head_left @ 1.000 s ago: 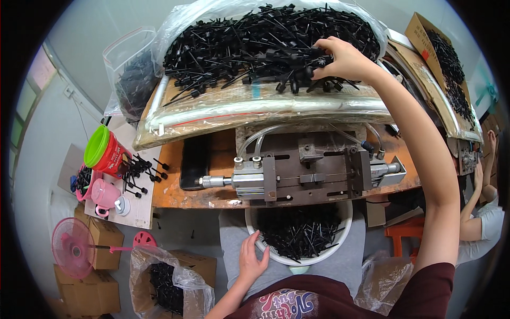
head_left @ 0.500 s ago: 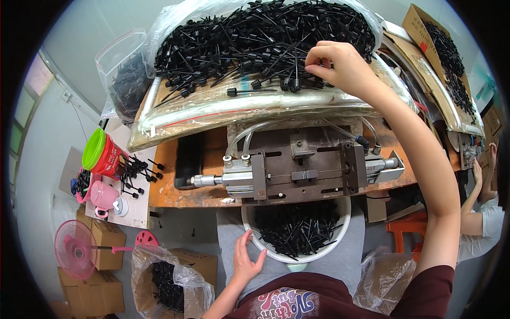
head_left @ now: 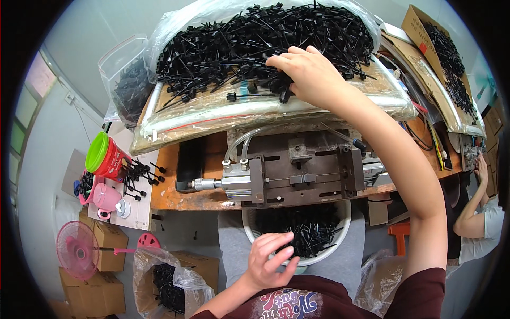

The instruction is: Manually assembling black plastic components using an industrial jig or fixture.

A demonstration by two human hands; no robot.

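Observation:
My right hand reaches over the near edge of a large heap of black plastic stemmed parts. Its fingers and thumb curl round a small clump of these parts, and the palm side is hidden. Lower down, my left hand hovers at the near rim of a white basket on my lap, fingers spread and holding nothing. More black stemmed parts fill this basket. Between the hands stands a metal clamping fixture with a small block in its middle.
Air tubes run to the fixture on the wooden bench. Left are a red bucket, a pink cup, loose parts and a pink fan. A bagged box sits below. Another person's arm shows at right.
My right hand has moved left and slightly nearer along the heap, from a pinch to a wider curl round parts. My left hand has shifted right, over the basket's near rim.

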